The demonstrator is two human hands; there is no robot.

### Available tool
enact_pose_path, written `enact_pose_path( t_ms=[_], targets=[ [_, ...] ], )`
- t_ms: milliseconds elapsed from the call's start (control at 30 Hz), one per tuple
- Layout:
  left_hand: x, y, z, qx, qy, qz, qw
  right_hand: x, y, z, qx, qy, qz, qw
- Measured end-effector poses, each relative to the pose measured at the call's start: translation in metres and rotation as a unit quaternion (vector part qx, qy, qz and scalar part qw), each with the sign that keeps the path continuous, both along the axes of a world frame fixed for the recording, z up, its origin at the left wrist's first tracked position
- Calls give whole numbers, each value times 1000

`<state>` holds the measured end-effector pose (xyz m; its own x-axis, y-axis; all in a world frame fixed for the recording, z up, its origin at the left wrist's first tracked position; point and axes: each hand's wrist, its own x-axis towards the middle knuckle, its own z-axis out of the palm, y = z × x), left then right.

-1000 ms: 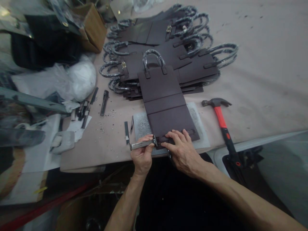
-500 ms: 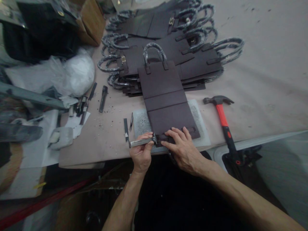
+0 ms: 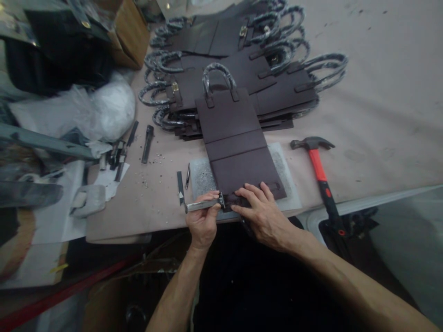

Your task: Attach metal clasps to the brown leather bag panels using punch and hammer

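Observation:
My left hand [image 3: 203, 221] is closed round a metal punch tool [image 3: 203, 205], whose wider head rests at the near left corner of a dark brown leather bag panel [image 3: 238, 157]. Fingers spread, my right hand [image 3: 265, 210] lies on the panel's near edge and presses a strap there. The near handle is mostly hidden under that hand. A second handle [image 3: 218, 69], wrapped in plastic film, arches from the panel's far end. Beneath the panel is a pale cutting board [image 3: 202, 173] with a speckled surface.
A claw hammer [image 3: 320, 170] with a red and black grip lies at the right, over the table edge. Stacked bag panels [image 3: 235, 64] fill the back. Small tools [image 3: 147, 144] and tiny scraps lie left, beside plastic bags [image 3: 114, 106] and a cardboard box [image 3: 129, 34].
The whole view shifts slightly. Both hands, the punch tool and the bag panel keep the same positions relative to each other.

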<state>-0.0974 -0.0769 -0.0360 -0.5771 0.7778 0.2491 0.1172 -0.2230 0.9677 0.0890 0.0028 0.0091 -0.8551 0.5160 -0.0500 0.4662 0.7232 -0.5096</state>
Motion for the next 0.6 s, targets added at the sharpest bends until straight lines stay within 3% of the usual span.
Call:
enact_pose_path(
  t_ms=[200, 400, 600],
  targets=[
    [0, 1, 1, 15, 41, -22, 999, -1, -1, 1, 6, -1, -3, 1000],
    [4, 2, 2, 9, 108, -5, 994, -1, -3, -2, 15, 6, -6, 1000],
    [7, 9, 8, -2, 250, 2, 968, 0, -3, -1, 20, 4, -4, 1000]
  ],
)
